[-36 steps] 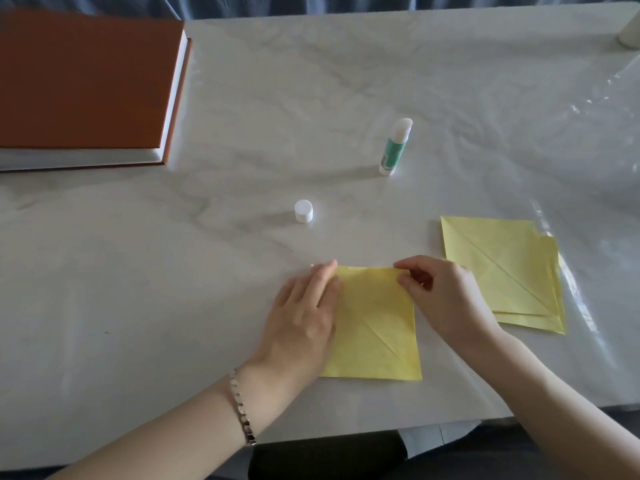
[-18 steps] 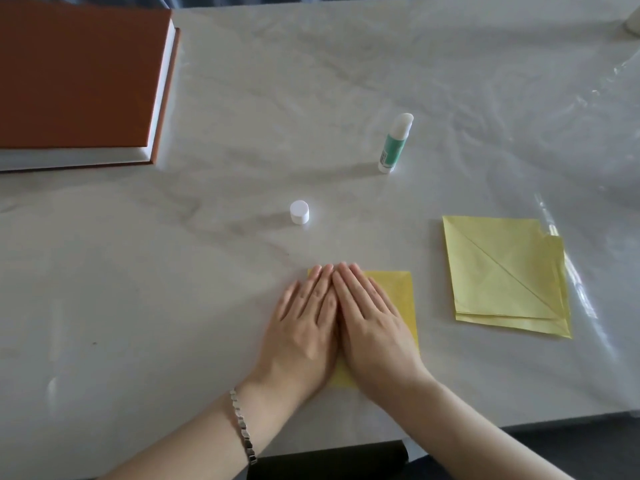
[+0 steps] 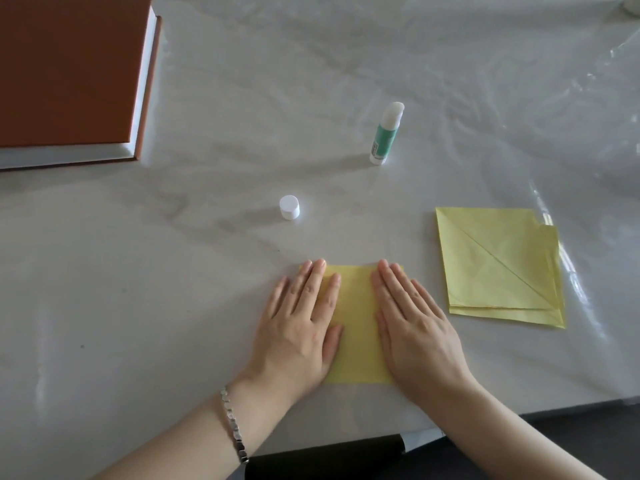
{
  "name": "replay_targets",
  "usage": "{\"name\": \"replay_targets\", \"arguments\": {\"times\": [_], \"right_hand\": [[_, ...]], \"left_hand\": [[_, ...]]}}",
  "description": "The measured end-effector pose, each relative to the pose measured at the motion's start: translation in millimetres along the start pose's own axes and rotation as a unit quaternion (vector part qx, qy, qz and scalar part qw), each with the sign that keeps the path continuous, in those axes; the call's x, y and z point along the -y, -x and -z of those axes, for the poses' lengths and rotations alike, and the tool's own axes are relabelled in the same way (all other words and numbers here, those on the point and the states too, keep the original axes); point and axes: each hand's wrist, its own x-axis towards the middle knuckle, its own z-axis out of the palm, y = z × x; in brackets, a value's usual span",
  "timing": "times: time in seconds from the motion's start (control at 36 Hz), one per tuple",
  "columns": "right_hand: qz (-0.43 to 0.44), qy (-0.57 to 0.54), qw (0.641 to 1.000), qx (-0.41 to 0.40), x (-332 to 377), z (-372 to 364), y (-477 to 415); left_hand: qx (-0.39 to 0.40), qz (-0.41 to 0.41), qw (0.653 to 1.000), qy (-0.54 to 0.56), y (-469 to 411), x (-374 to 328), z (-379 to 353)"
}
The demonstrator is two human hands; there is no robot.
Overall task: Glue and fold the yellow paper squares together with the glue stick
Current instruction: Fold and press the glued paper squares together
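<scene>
You're pressing one folded yellow square [image 3: 356, 323] flat on the desk [image 3: 173, 289] near its front edge, left hand [image 3: 301, 327] and right hand [image 3: 415, 330] lying palm-down on it, fingers [image 3: 317, 282] straight and gripping nothing. I'm reading this piece as glued and getting smoothed, so nearly done. The stack of yellow squares [image 3: 498, 268] is sitting to its right, and the glue stick [image 3: 386, 135] is standing uncapped behind, its cap [image 3: 289, 207] well apart from it — so more gluing looks left.
</scene>
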Motion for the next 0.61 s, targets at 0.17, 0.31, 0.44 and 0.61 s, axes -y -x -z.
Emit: {"name": "replay_targets", "arguments": {"times": [0.17,0.31,0.44,0.61], "right_hand": [[-0.006,0.014,1.000,0.013,-7.7,2.6,3.2],[0.010,0.042,0.999,0.022,-8.6,3.6,6.7],[0.045,0.065,0.996,0.049,-14.5,6.8,17.6],[0.097,0.080,0.989,0.072,-18.8,10.8,31.1]], "left_hand": [[0.013,0.006,1.000,-0.007,1.0,-2.0,-0.3],[0.047,0.019,0.999,-0.008,1.8,-6.2,-2.5],[0.055,0.008,0.998,-0.015,1.1,-5.1,-6.1],[0.051,-0.014,0.998,-0.020,0.2,-3.8,-6.6]]}}
